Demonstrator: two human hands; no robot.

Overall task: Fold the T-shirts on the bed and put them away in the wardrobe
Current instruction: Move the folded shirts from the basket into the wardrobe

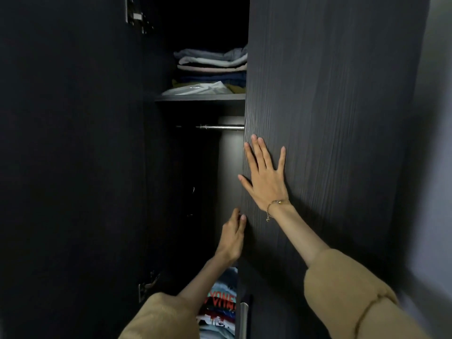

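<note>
I face a dark wardrobe with its right door [330, 118] partly swung across the opening. My right hand [265, 178] lies flat on the door's outer face near its free edge, fingers spread and straight. My left hand [232, 237] touches that same edge lower down, fingers loosely curved around it. Folded T-shirts [221, 304] with printed letters are stacked low inside the wardrobe, seen between my forearms. Another pile of folded clothes [212, 67] sits on the upper shelf [200, 97].
A metal hanging rail [220, 127] runs under the shelf. The left door [68, 167] stands open with hinges [137, 17] showing. A door handle [244, 319] is at the bottom edge. A pale wall [435, 167] lies to the right.
</note>
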